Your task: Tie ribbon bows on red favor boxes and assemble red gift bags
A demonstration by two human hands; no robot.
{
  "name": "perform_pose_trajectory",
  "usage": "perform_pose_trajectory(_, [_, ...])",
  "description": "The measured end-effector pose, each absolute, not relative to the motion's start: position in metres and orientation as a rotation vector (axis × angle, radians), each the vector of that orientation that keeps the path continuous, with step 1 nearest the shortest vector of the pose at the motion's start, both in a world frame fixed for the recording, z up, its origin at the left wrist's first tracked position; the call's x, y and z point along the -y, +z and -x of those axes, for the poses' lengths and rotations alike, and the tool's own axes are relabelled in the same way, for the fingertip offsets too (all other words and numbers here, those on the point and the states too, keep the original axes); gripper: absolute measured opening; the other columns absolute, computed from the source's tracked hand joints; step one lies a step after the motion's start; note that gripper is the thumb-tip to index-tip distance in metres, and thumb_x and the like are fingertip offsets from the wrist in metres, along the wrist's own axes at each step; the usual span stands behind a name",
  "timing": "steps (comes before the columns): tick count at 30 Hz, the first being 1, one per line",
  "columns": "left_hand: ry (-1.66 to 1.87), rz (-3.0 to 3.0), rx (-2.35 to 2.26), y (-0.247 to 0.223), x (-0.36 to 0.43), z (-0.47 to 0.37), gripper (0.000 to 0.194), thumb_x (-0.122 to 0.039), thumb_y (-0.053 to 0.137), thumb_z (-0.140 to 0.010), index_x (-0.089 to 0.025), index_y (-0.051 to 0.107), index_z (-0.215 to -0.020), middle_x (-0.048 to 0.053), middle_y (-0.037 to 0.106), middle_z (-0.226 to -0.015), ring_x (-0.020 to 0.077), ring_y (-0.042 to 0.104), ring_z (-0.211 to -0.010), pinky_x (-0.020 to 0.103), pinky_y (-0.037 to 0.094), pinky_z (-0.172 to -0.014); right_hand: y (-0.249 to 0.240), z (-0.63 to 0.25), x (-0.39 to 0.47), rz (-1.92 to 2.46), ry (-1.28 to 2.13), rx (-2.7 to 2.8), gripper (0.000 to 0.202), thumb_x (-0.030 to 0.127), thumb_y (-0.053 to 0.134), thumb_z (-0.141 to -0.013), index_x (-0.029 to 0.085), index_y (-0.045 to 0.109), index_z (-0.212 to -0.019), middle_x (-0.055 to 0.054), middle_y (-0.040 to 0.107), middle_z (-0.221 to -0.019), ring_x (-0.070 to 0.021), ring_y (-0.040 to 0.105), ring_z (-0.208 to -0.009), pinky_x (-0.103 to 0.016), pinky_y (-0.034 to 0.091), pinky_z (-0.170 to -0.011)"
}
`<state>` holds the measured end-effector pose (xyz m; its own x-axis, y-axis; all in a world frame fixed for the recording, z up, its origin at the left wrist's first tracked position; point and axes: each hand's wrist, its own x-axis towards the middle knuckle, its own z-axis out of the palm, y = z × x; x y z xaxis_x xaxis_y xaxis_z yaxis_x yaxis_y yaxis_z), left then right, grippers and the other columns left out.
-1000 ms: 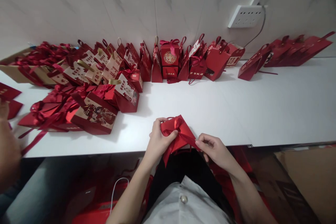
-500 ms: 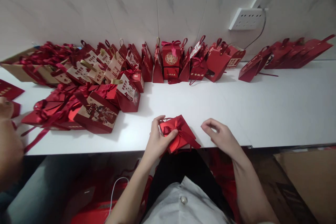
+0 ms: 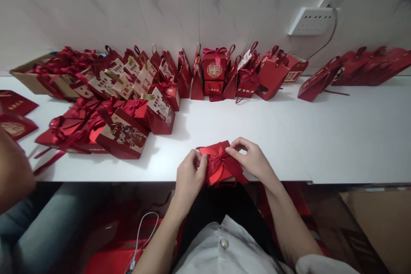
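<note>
The left hand (image 3: 192,169) has thumb and fingers closed in on the left side of a ribbon bow (image 3: 221,159), while the right hand (image 3: 248,156) pinches it at the upper right between thumb and forefinger. Beneath the bow is a small red box (image 3: 214,145), at the near edge of the white desk (image 3: 272,137), directly in front of the person. As for progress, the knot looks made: the ribbon gathers at the middle of the box, with a tail hanging out to the lower right. What seems left on this one is fine shaping, since the loops look uneven and both hands are on them.

At the far left, a blurred co-worker's hand (image 3: 13,171) is near some red boxes; what it holds, I cannot tell. Nearer the middle, a box with printed figures (image 3: 128,135) sits against a cluster of bowed boxes (image 3: 61,130), which appear to be tied.

Farther back, more red boxes line the wall, among them one with a round gold emblem (image 3: 214,70) and a neat bow on top. To the right of that row stands a group of boxes with loop handles (image 3: 369,68); whether they have bows is not clear. At the back left, an open cardboard box (image 3: 30,82) is heaped with dark red ribbon.
</note>
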<state>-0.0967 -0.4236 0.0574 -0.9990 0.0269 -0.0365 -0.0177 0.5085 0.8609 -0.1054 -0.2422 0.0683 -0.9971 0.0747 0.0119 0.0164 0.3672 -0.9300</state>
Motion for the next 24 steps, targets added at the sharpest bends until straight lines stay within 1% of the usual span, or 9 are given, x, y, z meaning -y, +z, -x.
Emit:
perform_pose_trajectory(1, [1.553, -0.018, -2.696, 0.056, 0.423, 0.097, 0.03, -0.041, 0.043, -0.088, -0.021, 0.041, -0.067, -0.005, 0.044, -0.059, 0.012, 0.042, -0.055, 0.025, 0.032, -0.058, 0.068, 0.103, 0.242, 0.111, 1.786, 2.516, 0.02, 0.037, 0.062, -0.074, 0.02, 0.055, -0.066, 0.0, 0.059, -0.067, -0.0145, 0.055, -0.066, -0.029, 0.045, -0.065])
perform_pose_trajectory(3, [1.603, -0.018, -2.701, 0.054, 0.423, 0.096, 0.029, -0.041, 0.041, -0.089, -0.021, 0.041, -0.069, -0.005, 0.045, -0.06, 0.0122, 0.043, -0.057, 0.024, 0.034, -0.059, 0.066, 0.099, 0.242, 0.171, 1.899, 2.439, 0.024, 0.04, 0.065, -0.072, 0.02, 0.054, -0.065, 0.001, 0.055, -0.063, -0.0122, 0.051, -0.058, -0.025, 0.042, -0.054])
perform_pose_trajectory(5, [1.649, 0.004, -2.694, 0.052, 0.422, 0.096, 0.028, -0.041, 0.039, -0.09, -0.022, 0.041, -0.07, -0.004, 0.046, -0.062, 0.0126, 0.045, -0.057, 0.025, 0.035, -0.059, 0.065, 0.096, 0.244, 0.248, 2.031, 2.36, 0.028, 0.043, 0.068, -0.068, 0.02, 0.053, -0.064, 0.003, 0.052, -0.06, -0.0084, 0.042, -0.048, -0.022, 0.033, -0.041])
perform_pose_trajectory(7, [1.671, 0.029, -2.696, 0.05, 0.422, 0.096, 0.026, -0.041, 0.039, -0.09, -0.022, 0.04, -0.072, -0.004, 0.048, -0.064, 0.013, 0.046, -0.057, 0.025, 0.036, -0.058, 0.063, 0.094, 0.247, 0.339, 2.175, 2.265, 0.033, 0.045, 0.073, -0.064, 0.019, 0.053, -0.064, 0.004, 0.049, -0.057, -0.0047, 0.033, -0.041, -0.02, 0.023, -0.034])
perform_pose_trajectory(10, [1.674, 0.046, -2.719, 0.047, 0.42, 0.096, 0.024, -0.04, 0.039, -0.09, -0.022, 0.04, -0.074, -0.003, 0.05, -0.065, 0.0132, 0.047, -0.057, 0.025, 0.037, -0.058, 0.059, 0.092, 0.248, 0.453, 2.367, 2.116, 0.037, 0.045, 0.077, -0.06, 0.018, 0.053, -0.063, 0.007, 0.043, -0.052, -0.0013, 0.026, -0.036, -0.018, 0.017, -0.032])
perform_pose_trajectory(15, [1.719, 0.055, -2.72, 0.043, 0.419, 0.095, 0.024, -0.04, 0.038, -0.091, -0.023, 0.038, -0.074, -0.003, 0.049, -0.067, 0.0135, 0.049, -0.059, 0.025, 0.038, -0.06, 0.052, 0.091, 0.247, 0.52, 2.52, 1.98, 0.038, 0.042, 0.081, -0.057, 0.017, 0.052, -0.061, 0.01, 0.04, -0.046, -0.0005, 0.029, -0.033, -0.016, 0.017, -0.031])
perform_pose_trajectory(19, [1.741, 0.055, -2.707, 0.04, 0.419, 0.094, 0.022, -0.038, 0.036, -0.091, -0.023, 0.037, -0.074, -0.003, 0.047, -0.067, 0.0135, 0.048, -0.059, 0.026, 0.037, -0.06, 0.048, 0.09, 0.247, 0.603, 2.625, 1.883, 0.042, 0.044, 0.082, -0.054, 0.017, 0.05, -0.061, 0.011, 0.038, -0.044, -0.0003, 0.028, -0.032, -0.015, 0.018, -0.029])
perform_pose_trajectory(24, [1.753, 0.066, -2.704, 0.038, 0.421, 0.094, 0.022, -0.037, 0.036, -0.091, -0.023, 0.037, -0.074, -0.003, 0.045, -0.065, 0.0141, 0.047, -0.06, 0.026, 0.037, -0.06, 0.046, 0.088, 0.246, 0.697, 2.75, 1.815, 0.047, 0.047, 0.082, -0.051, 0.018, 0.045, -0.06, 0.011, 0.037, -0.042, 0.0002, 0.026, -0.031, -0.014, 0.014, -0.028])
